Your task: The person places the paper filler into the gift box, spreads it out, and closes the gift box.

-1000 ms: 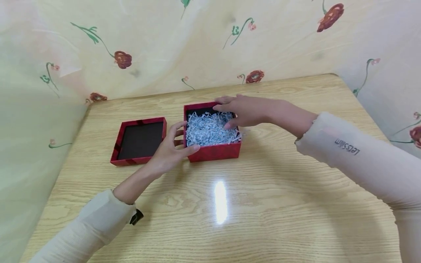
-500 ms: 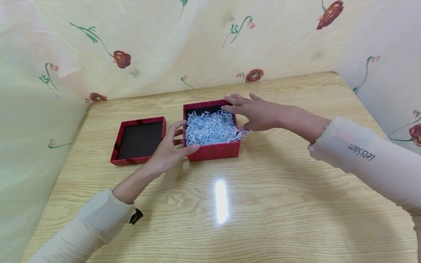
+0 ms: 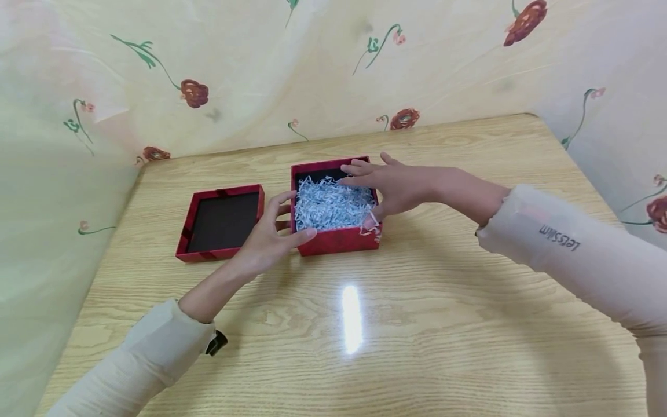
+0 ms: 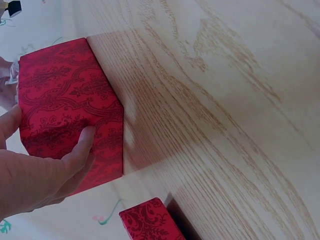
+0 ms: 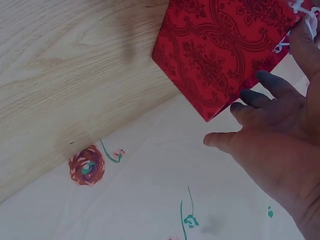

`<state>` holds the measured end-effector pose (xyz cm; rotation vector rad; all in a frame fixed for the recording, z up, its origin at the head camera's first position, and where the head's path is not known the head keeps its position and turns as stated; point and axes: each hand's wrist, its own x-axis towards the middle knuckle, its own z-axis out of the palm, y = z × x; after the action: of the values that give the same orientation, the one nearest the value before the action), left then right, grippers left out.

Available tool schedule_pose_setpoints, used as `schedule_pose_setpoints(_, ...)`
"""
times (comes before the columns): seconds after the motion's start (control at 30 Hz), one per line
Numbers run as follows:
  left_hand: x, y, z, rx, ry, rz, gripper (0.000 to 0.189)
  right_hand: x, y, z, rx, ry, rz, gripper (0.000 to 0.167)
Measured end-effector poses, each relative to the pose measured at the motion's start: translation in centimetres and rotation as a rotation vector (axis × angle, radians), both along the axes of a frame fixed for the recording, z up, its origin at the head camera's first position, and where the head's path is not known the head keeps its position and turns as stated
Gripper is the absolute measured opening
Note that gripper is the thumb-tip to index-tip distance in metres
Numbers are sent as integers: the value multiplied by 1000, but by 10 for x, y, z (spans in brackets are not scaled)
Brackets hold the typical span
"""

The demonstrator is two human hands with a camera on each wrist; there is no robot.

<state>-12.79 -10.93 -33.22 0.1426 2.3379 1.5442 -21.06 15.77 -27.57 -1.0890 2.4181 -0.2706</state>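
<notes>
A red patterned gift box (image 3: 339, 242) stands uncovered on the table, filled with pale blue shredded paper (image 3: 328, 202). My left hand (image 3: 266, 240) holds the box at its front left corner, thumb on the front rim and fingers against the left wall; the left wrist view shows the fingers on the red side. Over the right part of the box spreads my right hand (image 3: 398, 185), fingers extended above the paper and thumb at the front right corner. A few loose paper strands (image 3: 371, 230) hang over the rim by that thumb. The right palm hides part of the box's right edge.
Left of the box lies its red lid (image 3: 224, 223), inside up, with a black lining. The wooden table (image 3: 443, 324) ends at a flowered cloth (image 3: 250, 110) behind and at the sides.
My right hand has drawn back to the right, then moved in over the box again with its thumb lower at the front corner. Strands there now droop over the rim. My left hand has stayed put.
</notes>
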Motion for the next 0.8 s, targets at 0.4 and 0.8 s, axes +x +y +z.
schedule_pose_setpoints(0.4,-1,-1,-1,9,4,-6,81,-4,-29,-8,24,101,6,83)
schedule_pose_setpoints(0.8,0,-1,1,17,0,-3,81,-7,-44,-27,101,208,73,67)
